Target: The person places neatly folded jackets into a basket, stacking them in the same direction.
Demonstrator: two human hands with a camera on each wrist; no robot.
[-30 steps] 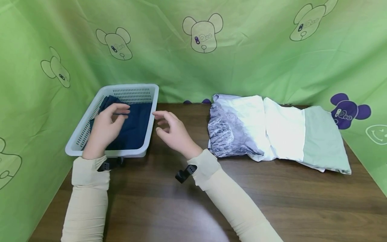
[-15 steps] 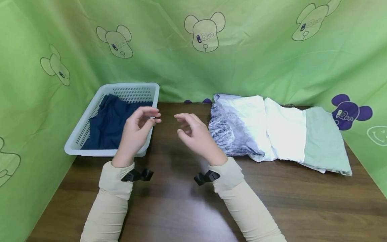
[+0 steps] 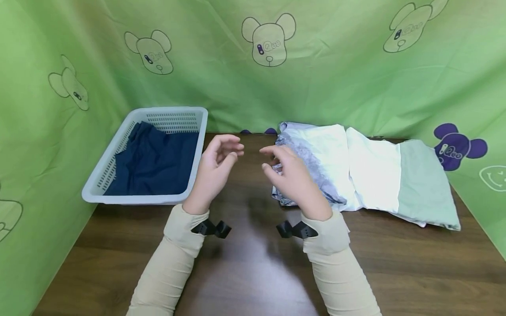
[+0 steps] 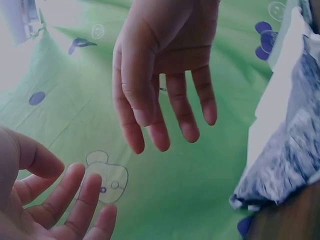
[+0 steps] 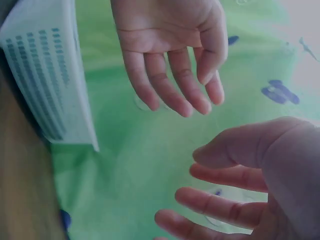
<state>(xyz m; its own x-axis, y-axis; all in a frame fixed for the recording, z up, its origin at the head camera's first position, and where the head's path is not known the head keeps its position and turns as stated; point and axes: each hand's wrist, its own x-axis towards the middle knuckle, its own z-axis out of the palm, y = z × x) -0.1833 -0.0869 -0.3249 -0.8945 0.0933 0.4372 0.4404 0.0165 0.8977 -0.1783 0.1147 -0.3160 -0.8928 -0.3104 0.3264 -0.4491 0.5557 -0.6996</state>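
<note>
Both hands hover over the middle of the table with relaxed, slightly bent fingers and hold nothing. My left hand (image 3: 215, 171) is just right of the light blue plastic basket (image 3: 90, 189), in which dark navy cloth (image 3: 158, 162) lies with a rumpled left part. My right hand (image 3: 292, 175) is in front of the left end of a row of folded clothes. Nearest it is a white piece with a grey-blue patterned part (image 3: 312, 158). In the left wrist view, the right hand (image 4: 165, 65) faces the left hand (image 4: 60, 205), with a gap between them.
Farther right along the row lie a white folded garment (image 3: 373, 173) and a pale green one (image 3: 427, 180). A green curtain (image 3: 221, 79) with bear prints hangs behind and at both sides of the brown wooden table (image 3: 245, 272).
Both hands have moved right. The left has come away from over the basket to the table's middle, and the right has reached the folded clothes. The navy cloth stays in the basket.
</note>
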